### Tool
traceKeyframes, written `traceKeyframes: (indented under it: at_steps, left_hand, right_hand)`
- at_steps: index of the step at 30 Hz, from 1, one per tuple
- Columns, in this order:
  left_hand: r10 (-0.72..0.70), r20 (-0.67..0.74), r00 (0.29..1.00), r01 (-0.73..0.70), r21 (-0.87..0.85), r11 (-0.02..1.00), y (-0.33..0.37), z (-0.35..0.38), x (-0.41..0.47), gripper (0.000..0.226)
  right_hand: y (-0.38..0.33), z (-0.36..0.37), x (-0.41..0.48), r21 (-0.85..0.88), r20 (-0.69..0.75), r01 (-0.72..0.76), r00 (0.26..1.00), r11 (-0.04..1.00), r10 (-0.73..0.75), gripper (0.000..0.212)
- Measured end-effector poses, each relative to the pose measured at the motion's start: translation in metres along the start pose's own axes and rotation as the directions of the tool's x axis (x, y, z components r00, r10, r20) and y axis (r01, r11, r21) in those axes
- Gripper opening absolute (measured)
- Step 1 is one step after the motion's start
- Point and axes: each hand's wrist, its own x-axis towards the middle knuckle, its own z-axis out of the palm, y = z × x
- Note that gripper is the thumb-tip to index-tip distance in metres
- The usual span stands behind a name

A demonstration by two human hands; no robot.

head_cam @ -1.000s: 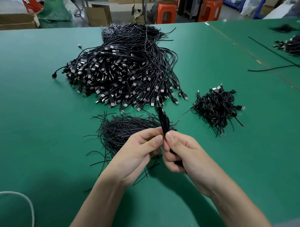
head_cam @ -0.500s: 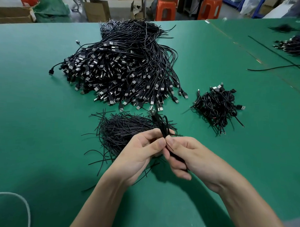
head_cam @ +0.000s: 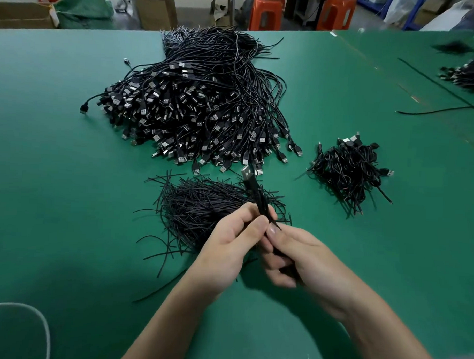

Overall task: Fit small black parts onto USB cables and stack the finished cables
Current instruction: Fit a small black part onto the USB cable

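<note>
Now the black USB cable (head_cam: 257,199), silver plug uppermost, sticks up between both hands toward 6 o'clock on the green table (head_cam: 68,200), over the heap of thin black strips (head_cam: 202,207). The left hand (head_cam: 233,246) pinches it from 9 o'clock, and the right hand (head_cam: 295,259) pinches it from 3 o'clock with its lower fingers curled round the trailing wire. Compared with a second ago the cable leans more toward 11 o'clock, and both grips are unchanged.
</note>
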Motion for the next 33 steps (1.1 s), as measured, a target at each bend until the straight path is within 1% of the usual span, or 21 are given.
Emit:
traceKeyframes:
  at_steps: [2, 4, 7, 8, 10, 12, 14, 16, 17, 19, 21, 23, 24, 25, 26, 27, 28, 29, 31, 32, 33]
  left_hand:
    - [-0.007, -0.011, 1.000, 0.007, 0.029, 1.000, -0.002, 0.002, 0.000, 0.019]
    - [-0.035, -0.009, 0.999, 0.035, 0.009, 0.999, -0.003, 0.005, -0.002, 0.023]
    - [-0.042, 0.001, 0.999, 0.042, -0.013, 0.999, 0.000, 0.007, -0.003, 0.023]
    - [-0.031, -0.005, 0.999, 0.031, 0.003, 1.000, 0.000, 0.007, -0.002, 0.024]
    - [-0.005, -0.025, 1.000, 0.006, 0.050, 0.999, 0.000, 0.004, -0.001, 0.027]
    - [0.010, -0.011, 1.000, -0.009, 0.092, 0.996, -0.001, 0.001, -0.002, 0.031]
    - [0.006, 0.020, 1.000, -0.009, 0.140, 0.990, 0.001, 0.001, -0.003, 0.029]
    - [0.017, 0.052, 0.999, -0.025, 0.166, 0.986, 0.002, 0.001, -0.005, 0.023]
    - [0.023, 0.063, 0.998, -0.034, 0.177, 0.984, 0.002, 0.001, -0.004, 0.026]
    - [0.016, 0.084, 0.996, -0.032, 0.191, 0.981, 0.003, 0.000, -0.004, 0.036]
    - [0.014, 0.110, 0.994, -0.032, 0.167, 0.985, 0.005, -0.001, -0.004, 0.041]
    - [0.002, 0.147, 0.989, -0.018, 0.109, 0.994, 0.006, -0.002, -0.005, 0.041]
    - [-0.001, 0.151, 0.988, -0.011, 0.077, 0.997, 0.006, -0.003, -0.005, 0.038]
    - [0.000, 0.136, 0.991, -0.008, 0.055, 0.998, 0.006, -0.002, -0.005, 0.032]
    - [0.018, 0.101, 0.995, -0.023, 0.050, 0.999, 0.004, -0.001, -0.005, 0.024]
    - [0.067, 0.041, 0.997, -0.071, 0.100, 0.992, 0.001, -0.001, -0.005, 0.019]
    - [0.158, -0.028, 0.987, -0.149, 0.211, 0.966, 0.000, 0.000, -0.005, 0.017]
    - [0.283, -0.083, 0.955, -0.236, 0.364, 0.901, 0.000, 0.000, -0.004, 0.014]
    - [0.524, -0.107, 0.845, -0.356, 0.620, 0.700, 0.000, 0.001, -0.004, 0.011]
    - [0.595, -0.111, 0.796, -0.382, 0.671, 0.635, 0.001, 0.001, -0.004, 0.013]
    - [0.635, -0.119, 0.764, -0.400, 0.685, 0.609, 0.001, 0.001, -0.005, 0.014]
  right_hand:
    - [0.003, 0.002, 0.001, -0.035, -0.047, 0.022, 0.999, 0.999, -0.023, 0.035]
    - [0.004, 0.001, 0.001, -0.106, -0.068, 0.043, 0.996, 0.993, -0.051, 0.033]
    - [0.005, 0.001, 0.000, -0.317, -0.138, 0.087, 0.981, 0.944, -0.136, 0.028]
    - [0.005, 0.002, 0.000, -0.415, -0.182, 0.110, 0.963, 0.903, -0.201, 0.021]
    - [0.005, 0.001, -0.002, -0.611, -0.271, 0.143, 0.887, 0.778, -0.375, 0.010]
    - [0.005, -0.004, -0.003, -0.727, -0.299, 0.168, 0.795, 0.666, -0.527, 0.022]
    - [0.002, -0.010, -0.004, -0.825, -0.206, 0.231, 0.727, 0.515, -0.655, 0.025]
    - [0.000, -0.017, -0.004, -0.894, -0.008, 0.324, 0.679, 0.309, -0.734, 0.011]
    - [-0.001, -0.020, -0.004, -0.907, 0.065, 0.353, 0.659, 0.231, -0.749, 0.007]
    - [-0.005, -0.025, -0.003, -0.917, 0.141, 0.373, 0.630, 0.139, -0.763, 0.012]
    - [-0.010, -0.025, -0.003, -0.911, 0.195, 0.402, 0.626, 0.098, -0.755, 0.012]
    - [-0.014, -0.023, -0.003, -0.891, 0.223, 0.438, 0.651, 0.119, -0.726, 0.010]
    - [-0.016, -0.022, -0.003, -0.879, 0.200, 0.444, 0.674, 0.172, -0.711, 0.008]
    - [-0.017, -0.019, -0.003, -0.861, 0.140, 0.434, 0.702, 0.264, -0.698, 0.007]
    - [-0.017, -0.016, -0.003, -0.817, 0.045, 0.415, 0.737, 0.400, -0.674, 0.009]
    - [-0.017, -0.012, -0.003, -0.731, -0.063, 0.397, 0.772, 0.556, -0.633, 0.013]
    - [-0.018, -0.007, -0.002, -0.611, -0.160, 0.386, 0.795, 0.691, -0.585, 0.016]
    - [-0.019, -0.002, -0.001, -0.483, -0.235, 0.382, 0.810, 0.788, -0.536, 0.019]
    - [-0.020, 0.006, 0.001, -0.257, -0.307, 0.374, 0.842, 0.891, -0.442, 0.023]
    - [-0.021, 0.009, 0.002, -0.148, -0.309, 0.372, 0.863, 0.916, -0.400, 0.023]
    - [-0.021, 0.013, 0.003, -0.026, -0.299, 0.368, 0.884, 0.929, -0.359, 0.020]
